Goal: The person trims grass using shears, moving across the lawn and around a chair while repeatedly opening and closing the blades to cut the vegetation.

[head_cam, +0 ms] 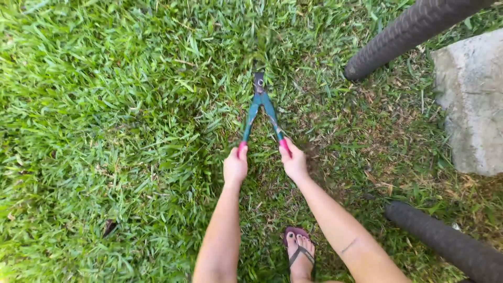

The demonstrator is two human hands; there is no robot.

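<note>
**A:** So what's in the shot? Any buckets, bags, anything holding stuff?

**B:** None that I can see. It's all lawn (pixel 105 131), thick green grass outdoors in bright daylight, with a thinner brownish patch over toward the right by a pale grey stone block (pixel 471 99).

**A:** And the hands?

**B:** Both are wrapped around one pair of garden shears (pixel 260 107). The left hand (pixel 235 166) is closed on the left pink grip, and the right hand (pixel 293 163) is closed on the right pink grip. The teal handles are spread in a V, meeting at the dark pivot, and the blades point away from the person into the grass, pretty much hidden in it.

**A:** Counts?

**B:** One pair of shears, two hands, one stone. Two dark ribbed tube-like things: one (pixel 408 31) top right, one (pixel 445 241) bottom right, can't tell what they are. Also one foot in a purple flip-flop (pixel 299 251) at the bottom, between the forearms.
</note>
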